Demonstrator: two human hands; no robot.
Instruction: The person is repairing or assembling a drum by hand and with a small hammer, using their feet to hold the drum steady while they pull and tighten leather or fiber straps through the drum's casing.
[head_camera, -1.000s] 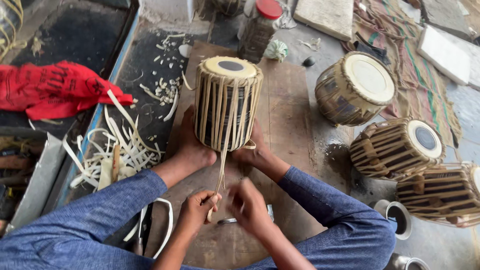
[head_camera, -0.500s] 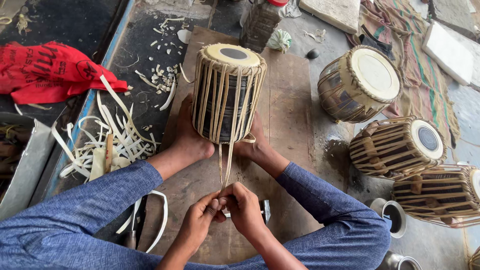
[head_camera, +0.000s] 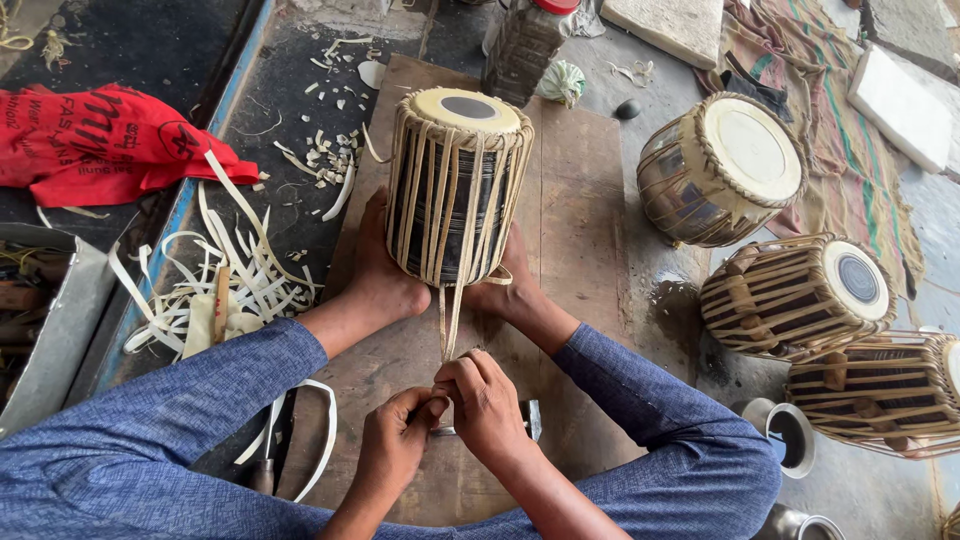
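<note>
A small drum (head_camera: 455, 190) with a pale head and a dark centre spot stands upright on a wooden board (head_camera: 575, 200). My two bare feet press against its lower sides and hold it. A pale leather strap (head_camera: 449, 320) hangs from the drum's lacing and runs straight down to my hands. My left hand (head_camera: 398, 440) and my right hand (head_camera: 487, 400) sit close together just below the drum. Both are closed on the end of that strap, which looks taut.
Three more laced drums (head_camera: 725, 170) (head_camera: 800, 295) (head_camera: 880, 390) lie on the right. A heap of pale strips (head_camera: 230, 290) and a red cloth (head_camera: 110, 145) are on the left, beside a metal tray (head_camera: 50, 330). A red-lidded jar (head_camera: 525, 45) stands behind the drum. Metal cups (head_camera: 785, 435) sit by my right knee.
My hands have drawn closer together on the strap, still gripping it. The drum stays held between my feet; the view has shifted a little.
</note>
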